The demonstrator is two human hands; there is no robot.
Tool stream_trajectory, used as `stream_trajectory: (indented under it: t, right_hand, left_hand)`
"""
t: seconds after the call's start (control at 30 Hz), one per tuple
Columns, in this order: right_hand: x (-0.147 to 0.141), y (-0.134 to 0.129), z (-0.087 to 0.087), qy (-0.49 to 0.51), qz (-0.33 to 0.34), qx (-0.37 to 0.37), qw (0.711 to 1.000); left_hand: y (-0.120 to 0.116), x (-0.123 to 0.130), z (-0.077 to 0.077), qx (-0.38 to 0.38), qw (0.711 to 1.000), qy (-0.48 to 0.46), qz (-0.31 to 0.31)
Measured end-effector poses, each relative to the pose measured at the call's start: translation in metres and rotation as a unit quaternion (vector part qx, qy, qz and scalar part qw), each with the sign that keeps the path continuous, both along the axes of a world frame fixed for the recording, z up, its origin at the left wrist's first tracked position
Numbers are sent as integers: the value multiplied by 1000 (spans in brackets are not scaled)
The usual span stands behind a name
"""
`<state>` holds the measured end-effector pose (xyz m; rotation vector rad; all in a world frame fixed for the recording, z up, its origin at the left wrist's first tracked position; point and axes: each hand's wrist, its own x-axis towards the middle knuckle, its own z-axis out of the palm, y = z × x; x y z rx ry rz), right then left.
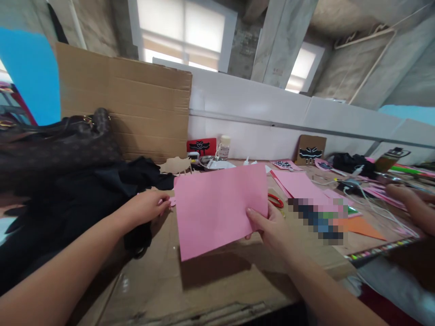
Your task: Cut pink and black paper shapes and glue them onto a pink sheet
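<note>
- the forearms come in nearest from the bottom edge, and the right hand (272, 226) is clamped on the pink sheet (220, 208), thumb on its face and fingers behind its right edge.
- that one-sided pinch holds the sheet up off the worktable (210, 280), tilted with its lower left corner dipping; a shadow lies on the wood beneath it.
- the left hand (147, 206) sits just beside the sheet's left edge, fingers curled loosely together at a small pink scrap (172, 201); i cannot tell whether it grips the scrap or only touches it.
- black cloth (68, 203) and a dark handbag (57, 140) crowd the left side of the table, right against the left wrist, so there is little bare room there.
- a cardboard panel (136, 104) leans upright behind the bag, closing off the back.
- red-handled scissors (276, 200) lie just behind the right hand, partly hidden by the sheet.
- more pink paper (299, 185), an orange cutout (365, 228) and white cables (377, 206) spread to the right.
- another person's hand (413, 203) rests at the far right, well apart from the sheet.
- a small bottle (223, 147) and a red card with a black figure (201, 146) stand at the back wall.
</note>
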<state>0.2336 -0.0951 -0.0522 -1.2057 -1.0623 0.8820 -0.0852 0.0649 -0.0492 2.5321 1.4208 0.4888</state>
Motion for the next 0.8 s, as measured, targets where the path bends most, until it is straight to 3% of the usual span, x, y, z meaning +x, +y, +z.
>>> stream_trajectory:
  t: [0.07, 0.13, 0.2, 0.3, 0.37, 0.43, 0.53, 0.6, 0.7, 0.8]
  right_hand:
    - [5, -8, -6, -46, 28, -57, 997]
    - [11, -15, -10, -160, 38, -105, 981]
    - [16, -24, -14, -328, 21, -106, 938]
    - [22, -34, -18, -528, 8, -72, 846]
    - [28, -35, -16, -598, 15, -71, 798]
    - [35, -29, -8, -649, 4, -60, 759]
    - [39, -19, 11, -690, 10, -22, 723]
    - [34, -17, 19, -679, 100, -17, 727]
    - [18, -25, 18, -612, 313, -7, 726]
    - [1, -30, 5, -572, 387, -30, 723]
  left_hand:
    - [0, 1, 2, 11, 999, 14, 33]
    - [-5, 5, 5, 31, 997, 19, 62]
    - [-19, 15, 9, 55, 995, 12, 77]
    - [-54, 39, 16, 64, 997, -12, 42]
    - [-78, 57, 18, 28, 999, -37, -11]
    - [-93, 72, 16, -83, 984, -141, -71]
    - [-95, 82, 7, -174, 961, -190, -97]
    - [-89, 83, 0, -186, 960, -185, -95]
    - [-82, 79, -4, -185, 960, -190, -88]
    - [-80, 76, -1, -179, 961, -195, -76]
